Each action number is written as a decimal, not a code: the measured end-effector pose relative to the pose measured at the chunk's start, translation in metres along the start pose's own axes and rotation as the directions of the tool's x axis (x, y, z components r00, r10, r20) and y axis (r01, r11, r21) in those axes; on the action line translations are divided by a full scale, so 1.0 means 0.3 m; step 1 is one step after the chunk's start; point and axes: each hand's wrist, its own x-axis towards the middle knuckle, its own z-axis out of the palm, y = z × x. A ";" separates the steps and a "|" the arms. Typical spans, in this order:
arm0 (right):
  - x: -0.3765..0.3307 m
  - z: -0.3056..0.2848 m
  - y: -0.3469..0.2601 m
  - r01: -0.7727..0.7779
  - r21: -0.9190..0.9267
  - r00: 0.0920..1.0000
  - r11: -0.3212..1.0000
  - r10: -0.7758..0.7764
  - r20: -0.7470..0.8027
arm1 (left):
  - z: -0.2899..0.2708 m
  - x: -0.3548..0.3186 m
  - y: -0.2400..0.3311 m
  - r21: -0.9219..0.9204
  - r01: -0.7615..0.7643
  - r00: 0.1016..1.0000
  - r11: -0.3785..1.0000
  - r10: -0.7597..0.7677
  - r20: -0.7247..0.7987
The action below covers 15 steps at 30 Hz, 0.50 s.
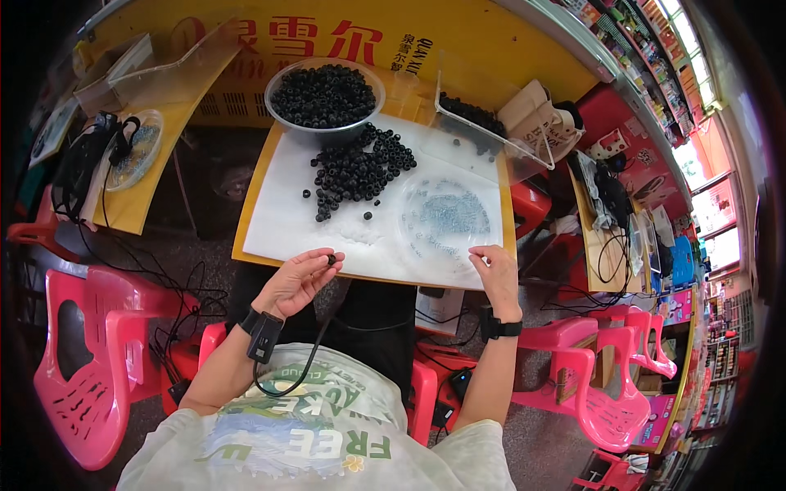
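At the near edge of the white board, my left hand [288, 285] is turned partly palm up and pinches a small black bead-like piece [332, 259] between thumb and fingertips. My right hand [501, 285] is closed in a pinch beside the round clear tray [404, 204]; what its fingertips hold is too small to name. Tiny clear bits [454, 214] lie spread over that tray. Beyond my left hand is a loose heap of black pieces [352, 172], short and round with holes, a few of them scattered singly.
A clear bowl [268, 98] full of black pieces stands at the far left of the white board [274, 209]. At the far right are a clear bin [512, 159] and a cream bag [536, 114]. Pink chairs [115, 307] and black cables surround the table.
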 end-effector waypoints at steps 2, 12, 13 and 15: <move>-0.013 0.000 -0.001 -0.015 0.001 1.000 1.000 0.015 0.004 | 0.007 0.000 -0.003 0.003 -0.001 1.000 1.000 0.001 -0.007; -0.041 0.038 -0.018 -0.105 -0.052 0.991 0.993 0.108 0.079 | 0.011 -0.003 -0.001 -0.021 0.001 1.000 1.000 -0.001 -0.006; -0.037 0.043 -0.026 -0.119 -0.050 0.989 0.992 0.123 0.079 | 0.011 -0.004 0.002 -0.031 0.014 1.000 0.999 -0.014 0.000; -0.045 0.043 -0.058 -0.215 0.050 0.977 0.975 0.214 0.013 | 0.022 -0.001 0.004 -0.050 0.038 0.999 0.998 -0.038 0.011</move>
